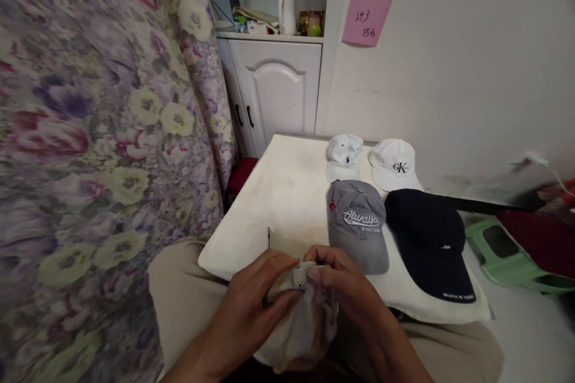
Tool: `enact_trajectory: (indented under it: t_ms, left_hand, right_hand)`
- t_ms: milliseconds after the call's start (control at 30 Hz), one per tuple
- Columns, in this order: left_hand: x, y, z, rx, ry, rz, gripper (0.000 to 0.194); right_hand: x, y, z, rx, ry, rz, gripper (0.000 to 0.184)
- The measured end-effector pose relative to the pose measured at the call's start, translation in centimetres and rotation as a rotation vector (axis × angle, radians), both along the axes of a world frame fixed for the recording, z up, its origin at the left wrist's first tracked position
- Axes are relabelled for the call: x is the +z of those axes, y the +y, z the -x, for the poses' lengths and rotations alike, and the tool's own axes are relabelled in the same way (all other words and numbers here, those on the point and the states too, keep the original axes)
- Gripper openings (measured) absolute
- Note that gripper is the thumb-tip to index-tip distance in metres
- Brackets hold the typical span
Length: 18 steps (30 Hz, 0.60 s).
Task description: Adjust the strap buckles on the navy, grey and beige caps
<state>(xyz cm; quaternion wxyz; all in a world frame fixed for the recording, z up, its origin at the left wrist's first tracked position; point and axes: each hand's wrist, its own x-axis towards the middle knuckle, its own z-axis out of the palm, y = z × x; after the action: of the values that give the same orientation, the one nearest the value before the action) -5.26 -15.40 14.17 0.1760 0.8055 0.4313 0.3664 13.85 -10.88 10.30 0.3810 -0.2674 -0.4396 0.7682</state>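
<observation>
Both my hands grip a beige cap [296, 317] low in the middle of the view, over my lap. My left hand [251, 305] wraps its left side with the fingers closed. My right hand [345, 287] pinches the top of the cap near a small round button. Just beyond them, on a white table [287, 191], lie a grey cap lettered "Always" [359, 224], a dark navy cap [431, 239], a white cap with a small logo [344, 155] and a white cap marked "CK" [395, 163].
A flowered curtain [99, 131] fills the left side. A white cabinet [274, 84] with a jug and bottles on top stands behind the table. A pink note [367, 15] hangs on the wall. A green stool [507, 251] sits at the right.
</observation>
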Motion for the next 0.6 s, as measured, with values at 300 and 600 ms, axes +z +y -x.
enact_trajectory:
  t_ms: [300,600]
  left_hand:
    - [-0.3,0.2,-0.5,0.042,0.084,-0.114,0.049]
    - [-1.1,-0.2,0.9,0.017,0.092,0.113,0.055]
  right_hand:
    - [0.0,0.1,-0.5,-0.044,0.065,0.069,0.021]
    - [-0.2,0.4,-0.8,0.000,0.174,0.167,0.022]
